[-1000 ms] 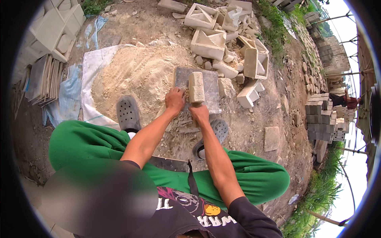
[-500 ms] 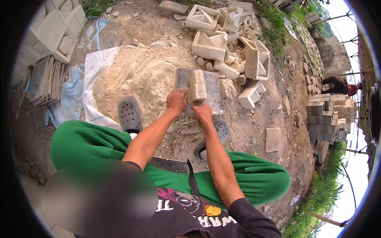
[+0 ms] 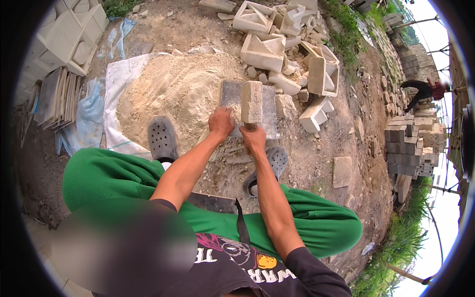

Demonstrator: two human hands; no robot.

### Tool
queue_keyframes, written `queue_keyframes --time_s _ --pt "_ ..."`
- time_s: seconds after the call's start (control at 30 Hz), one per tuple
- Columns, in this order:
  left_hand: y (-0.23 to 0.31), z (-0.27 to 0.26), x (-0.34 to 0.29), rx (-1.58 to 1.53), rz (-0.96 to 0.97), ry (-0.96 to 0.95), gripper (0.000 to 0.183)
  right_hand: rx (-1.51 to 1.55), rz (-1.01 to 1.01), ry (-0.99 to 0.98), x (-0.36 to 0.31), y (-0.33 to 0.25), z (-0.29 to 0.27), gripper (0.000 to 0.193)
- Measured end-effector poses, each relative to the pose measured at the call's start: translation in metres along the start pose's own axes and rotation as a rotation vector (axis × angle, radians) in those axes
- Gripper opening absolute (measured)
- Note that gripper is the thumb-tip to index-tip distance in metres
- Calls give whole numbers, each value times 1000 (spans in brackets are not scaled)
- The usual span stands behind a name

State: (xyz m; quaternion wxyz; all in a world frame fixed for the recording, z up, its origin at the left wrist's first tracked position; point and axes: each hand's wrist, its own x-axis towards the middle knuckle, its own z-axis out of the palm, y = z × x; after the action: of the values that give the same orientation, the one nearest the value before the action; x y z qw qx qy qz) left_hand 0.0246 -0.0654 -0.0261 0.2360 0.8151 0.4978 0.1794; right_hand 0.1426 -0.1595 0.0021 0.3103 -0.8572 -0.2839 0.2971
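My right hand (image 3: 254,138) is closed round the short handle of a dusty, block-headed mallet (image 3: 252,102). The mallet's pale head is over a flat dark grey slab (image 3: 267,111) on the ground, and hides part of it. At the slab's left edge is my left hand (image 3: 221,122), its fingers curled downward beside pale crumbs; what they grip, if anything, is hidden. A heap of sandy, crushed material (image 3: 173,94) lies beyond and left of my hands, spread on a white sack sheet (image 3: 113,99).
Broken cream-coloured hollow blocks (image 3: 263,52) pile up beyond the slab on the right. Thin boards (image 3: 58,99) lean at the left, below stacked pale blocks (image 3: 64,42). My grey clogs (image 3: 162,138) flank the work spot. A person (image 3: 420,91) bends near grey block stacks (image 3: 401,143) far right.
The mallet's head has lifted and shifted slightly right, and more of its handle shows. My left hand stays by the slab's edge. The far person has bent over further.
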Motion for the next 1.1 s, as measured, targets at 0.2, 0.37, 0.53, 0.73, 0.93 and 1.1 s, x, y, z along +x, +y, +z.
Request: queue_keyframes --time_s 0.2,0.37,0.53,0.73,0.93,1.1 --pt "-3 -5 -1 -11 -46 -39 35 -169 159 -210 3 -15 -10 36" --pt "5 -17 -6 -62 -36 -74 41 -88 43 -37 -2 -12 -5 43" --pt "4 -23 0 -156 -75 -199 47 -189 -63 -156 10 19 11 36" --pt "-25 -8 -9 -287 -31 -69 45 -234 -52 -104 1 -25 -5 38" --pt "-10 -8 -4 -300 -87 -143 38 -179 9 -165 1 -14 -11 47" --pt "-19 -10 -5 -254 -67 -165 35 -198 143 -223 9 -17 -8 33"
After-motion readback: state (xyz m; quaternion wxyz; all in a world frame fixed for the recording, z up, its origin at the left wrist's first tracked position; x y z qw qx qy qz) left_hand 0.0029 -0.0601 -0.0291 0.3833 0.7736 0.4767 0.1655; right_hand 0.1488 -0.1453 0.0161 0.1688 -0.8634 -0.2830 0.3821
